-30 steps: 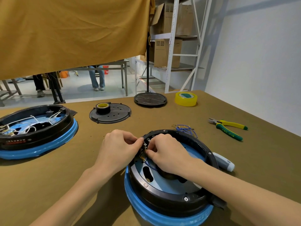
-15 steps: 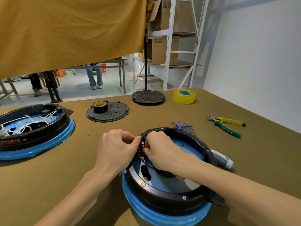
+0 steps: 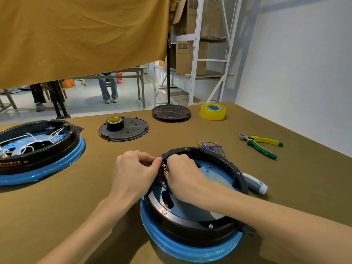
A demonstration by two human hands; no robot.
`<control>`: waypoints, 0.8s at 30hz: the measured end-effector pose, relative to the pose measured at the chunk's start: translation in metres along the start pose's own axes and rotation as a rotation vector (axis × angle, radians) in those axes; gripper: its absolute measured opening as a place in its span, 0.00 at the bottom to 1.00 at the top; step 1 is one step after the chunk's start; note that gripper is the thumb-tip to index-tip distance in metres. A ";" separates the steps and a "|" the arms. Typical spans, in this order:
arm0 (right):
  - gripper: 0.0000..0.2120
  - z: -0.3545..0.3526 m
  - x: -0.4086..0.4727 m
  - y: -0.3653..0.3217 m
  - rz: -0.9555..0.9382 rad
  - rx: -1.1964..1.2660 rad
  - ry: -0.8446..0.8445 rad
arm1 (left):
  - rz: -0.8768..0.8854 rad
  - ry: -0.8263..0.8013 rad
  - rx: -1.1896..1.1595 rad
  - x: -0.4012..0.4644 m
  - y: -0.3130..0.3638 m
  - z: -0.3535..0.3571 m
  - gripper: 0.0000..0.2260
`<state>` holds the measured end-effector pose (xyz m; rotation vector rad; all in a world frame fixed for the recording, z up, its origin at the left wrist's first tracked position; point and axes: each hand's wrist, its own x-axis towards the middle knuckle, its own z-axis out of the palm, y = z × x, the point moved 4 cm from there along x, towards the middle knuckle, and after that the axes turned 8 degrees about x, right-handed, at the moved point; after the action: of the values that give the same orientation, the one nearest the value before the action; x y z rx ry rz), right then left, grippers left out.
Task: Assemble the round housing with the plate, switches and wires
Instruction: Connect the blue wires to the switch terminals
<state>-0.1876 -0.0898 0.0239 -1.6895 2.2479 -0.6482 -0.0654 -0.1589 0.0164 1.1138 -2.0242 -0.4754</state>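
Note:
A round black housing [image 3: 192, 221] with a blue base ring stands in front of me, its pale blue inner plate [image 3: 217, 178] showing. At its left rim sits a small switch block with brass terminals [image 3: 162, 173]. My left hand [image 3: 135, 172] grips the rim and the switch block from outside, fingers curled. My right hand [image 3: 183, 175] reaches inside the housing and pinches a blue wire [image 3: 166, 188] at the terminals. Loose blue wires [image 3: 211, 146] lie just behind the housing.
A second housing [image 3: 38, 149] with white wires stands at the left. Behind lie a black perforated cover [image 3: 131, 131] carrying a tape roll [image 3: 114, 122], a round stand base [image 3: 171, 112] and yellow tape [image 3: 213, 111]. Pliers [image 3: 261, 145] and a screwdriver handle [image 3: 255, 183] lie right.
Both hands stay pressed together at the housing's left rim with only small finger shifts. The camera has tilted slightly, so everything sits a little higher in view.

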 end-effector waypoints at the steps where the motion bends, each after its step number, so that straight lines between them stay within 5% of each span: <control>1: 0.16 -0.001 -0.001 -0.002 -0.007 -0.025 -0.013 | 0.002 0.002 0.000 0.000 0.000 0.000 0.08; 6: 0.05 -0.015 0.003 0.002 -0.098 -0.003 -0.083 | 0.008 0.008 -0.016 0.001 -0.002 0.000 0.07; 14: 0.09 -0.004 0.001 0.000 -0.005 0.043 0.001 | -0.006 0.028 -0.030 0.000 -0.004 0.003 0.07; 17: 0.14 -0.009 0.003 0.000 -0.074 -0.044 -0.046 | 0.001 0.016 -0.032 -0.001 -0.005 0.003 0.06; 21: 0.09 -0.023 0.006 0.004 -0.209 -0.050 -0.164 | -0.001 0.014 -0.040 -0.001 -0.005 0.003 0.06; 24: 0.08 -0.018 0.005 0.005 -0.192 -0.011 -0.100 | -0.003 0.021 -0.041 -0.002 -0.005 0.004 0.06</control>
<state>-0.2018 -0.0899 0.0376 -1.9144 2.0424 -0.5785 -0.0650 -0.1598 0.0100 1.0931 -1.9861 -0.5032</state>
